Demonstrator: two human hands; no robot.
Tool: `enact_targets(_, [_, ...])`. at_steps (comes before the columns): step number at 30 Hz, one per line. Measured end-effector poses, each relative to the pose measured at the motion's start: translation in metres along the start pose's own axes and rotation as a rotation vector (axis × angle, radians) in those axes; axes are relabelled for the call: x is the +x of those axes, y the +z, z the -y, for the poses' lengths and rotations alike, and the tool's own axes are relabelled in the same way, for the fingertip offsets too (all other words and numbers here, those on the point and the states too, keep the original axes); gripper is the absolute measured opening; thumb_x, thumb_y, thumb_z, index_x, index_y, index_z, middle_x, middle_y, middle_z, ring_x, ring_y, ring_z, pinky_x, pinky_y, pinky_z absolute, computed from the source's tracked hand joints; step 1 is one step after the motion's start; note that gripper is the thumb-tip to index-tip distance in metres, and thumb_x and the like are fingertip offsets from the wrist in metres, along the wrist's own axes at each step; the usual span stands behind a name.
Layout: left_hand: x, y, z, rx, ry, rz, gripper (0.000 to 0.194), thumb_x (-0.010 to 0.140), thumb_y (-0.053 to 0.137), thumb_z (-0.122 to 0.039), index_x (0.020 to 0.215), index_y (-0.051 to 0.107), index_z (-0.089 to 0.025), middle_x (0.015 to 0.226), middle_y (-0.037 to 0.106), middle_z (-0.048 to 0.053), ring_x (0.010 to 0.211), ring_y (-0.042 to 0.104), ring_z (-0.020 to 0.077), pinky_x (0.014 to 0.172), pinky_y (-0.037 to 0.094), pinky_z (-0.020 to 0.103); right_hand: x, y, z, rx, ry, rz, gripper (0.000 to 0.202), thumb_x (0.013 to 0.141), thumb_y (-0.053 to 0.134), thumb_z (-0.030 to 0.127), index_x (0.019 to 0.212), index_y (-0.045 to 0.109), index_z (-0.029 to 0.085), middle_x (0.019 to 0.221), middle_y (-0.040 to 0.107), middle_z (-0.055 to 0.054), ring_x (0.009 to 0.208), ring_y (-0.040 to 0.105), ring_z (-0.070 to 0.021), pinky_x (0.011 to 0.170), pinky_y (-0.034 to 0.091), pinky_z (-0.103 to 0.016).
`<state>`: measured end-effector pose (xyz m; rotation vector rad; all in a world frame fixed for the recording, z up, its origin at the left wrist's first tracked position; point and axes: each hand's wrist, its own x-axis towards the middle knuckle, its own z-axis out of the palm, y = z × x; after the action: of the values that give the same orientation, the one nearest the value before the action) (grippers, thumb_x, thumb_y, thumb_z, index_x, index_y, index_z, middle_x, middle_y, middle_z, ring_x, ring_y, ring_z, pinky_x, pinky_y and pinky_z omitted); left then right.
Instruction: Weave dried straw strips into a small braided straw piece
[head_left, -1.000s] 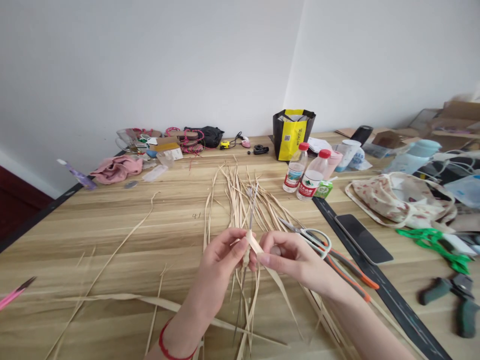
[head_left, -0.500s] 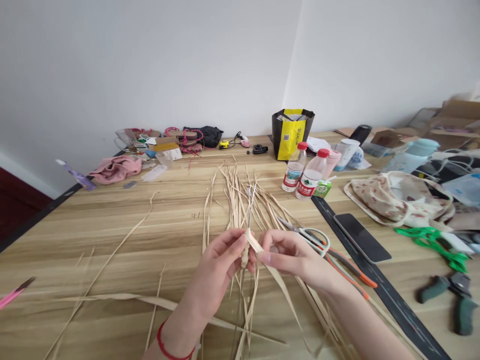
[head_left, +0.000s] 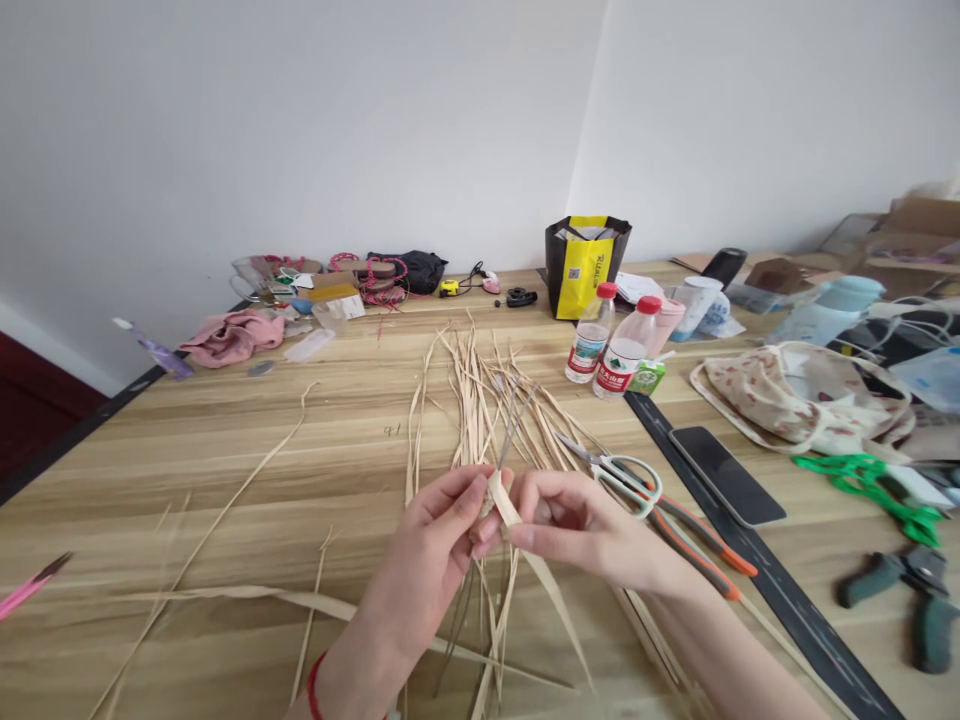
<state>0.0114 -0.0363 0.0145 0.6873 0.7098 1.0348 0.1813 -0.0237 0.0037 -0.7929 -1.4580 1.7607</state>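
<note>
My left hand (head_left: 416,565), with a red cord at the wrist, pinches thin metal wires (head_left: 513,425) wrapped in pale strip. The wires' bare ends stick out above the fingers, spread in a narrow V, and more wire hangs below. A short, lumpy wrapped section (head_left: 487,500) shows at the left fingertips. My right hand (head_left: 596,525) holds a flat pale plant-fibre strip (head_left: 551,585) between thumb and fingers. That strip folds over the wires at its upper end, and its tail hangs toward me. Parts of the wrapping are hidden behind the fingers.
Loose dry strips (head_left: 470,400) lie beyond my hands. To the right are scissors (head_left: 630,485), orange-handled pliers (head_left: 694,545), a phone (head_left: 726,475) and dark-handled cutters (head_left: 926,600). Two water bottles (head_left: 622,350) stand before a black-and-yellow bag (head_left: 585,270).
The wires have turned in my left hand: their upper ends lean further right and their lower ends swing left. The strip's tail has shifted slightly left. Both hands keep their grip.
</note>
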Motion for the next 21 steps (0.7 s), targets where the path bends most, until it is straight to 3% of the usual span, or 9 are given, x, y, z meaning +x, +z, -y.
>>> enact_targets(4, [-0.0043,0.0028,-0.0014,0.03,-0.001,-0.018,0.014,0.079,0.07,-0.029,0.079,0.072,-0.015,0.054,0.045,-0.004,0.053,0.038,0.0069,0.052,0.034,0.017,-0.0006,0.0011,-0.0007,0.004,0.009,0.024,0.036,0.073,0.071,0.049,0.065,0.052,0.019,0.061,0.05,0.002,0.059,0.047,-0.012,0.051,0.033,-0.025])
enact_targets(10, [-0.0042,0.001,-0.0031,0.215,0.176,-0.06,0.012,0.081,0.068,-0.031,0.085,0.071,-0.02,0.061,0.054,-0.002,0.056,0.046,0.0083,0.053,0.037,0.019,-0.0017,-0.0012,0.0027,0.02,-0.003,-0.006,0.033,0.073,0.074,0.043,0.065,0.054,0.018,0.06,0.048,0.003,0.055,0.04,-0.0093,0.049,0.027,-0.023])
enact_targets(18, [-0.0008,-0.0032,0.0012,0.534,0.287,-0.094,0.01,0.087,0.06,-0.029,0.087,0.068,-0.022,0.067,0.054,-0.003,0.057,0.049,0.0081,0.055,0.04,0.019,-0.0046,-0.0055,0.0042,0.185,0.02,-0.158,0.027,0.077,0.071,0.039,0.068,0.061,0.016,0.059,0.057,0.001,0.045,0.036,-0.0062,0.041,0.018,-0.022])
enact_targets(21, [-0.0001,0.0012,0.0022,0.617,0.31,-0.069,0.012,0.088,0.059,-0.028,0.087,0.068,-0.021,0.074,0.053,-0.001,0.057,0.048,0.0085,0.053,0.041,0.02,-0.0036,-0.0062,0.0035,0.257,0.038,-0.182,0.03,0.077,0.072,0.041,0.066,0.062,0.015,0.057,0.056,0.003,0.039,0.024,-0.0028,0.038,0.012,-0.022])
